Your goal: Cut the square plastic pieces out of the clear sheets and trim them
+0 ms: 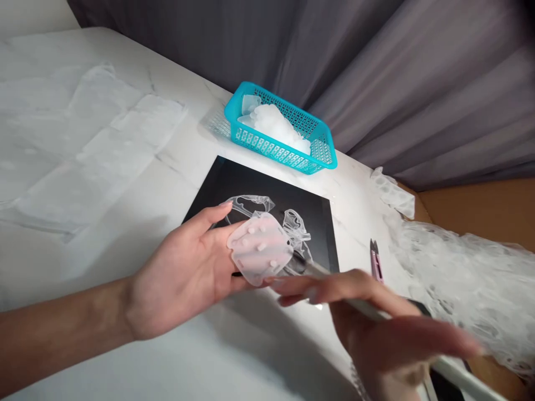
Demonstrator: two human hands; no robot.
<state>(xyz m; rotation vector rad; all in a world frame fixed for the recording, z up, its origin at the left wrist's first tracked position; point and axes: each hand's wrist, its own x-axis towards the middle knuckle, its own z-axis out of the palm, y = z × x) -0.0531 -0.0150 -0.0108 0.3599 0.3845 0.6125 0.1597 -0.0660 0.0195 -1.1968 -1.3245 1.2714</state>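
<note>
My left hand [184, 267] is palm up, with a translucent, frosted silicone-like piece [261, 250] held on its fingers. Small raised nubs and slots show on the piece's face. My right hand [368, 317], blurred in part, holds a long pale grey tool [317, 270] whose dark end is at the piece's right edge. Fingertips of this hand come close to the piece's lower edge; whether they touch it I cannot tell. Behind and below both hands lies a black mat [321, 214], with clear cut-out scraps [295, 223] on it.
A turquoise basket [271, 146] of white translucent pieces [276, 125] stands at the back. Clear sheets [121, 139] cover the table's left. On the right are pink-handled snips [376, 264] and a large heap of perforated clear scrap [468, 273]. Grey curtains [259, 50] hang behind.
</note>
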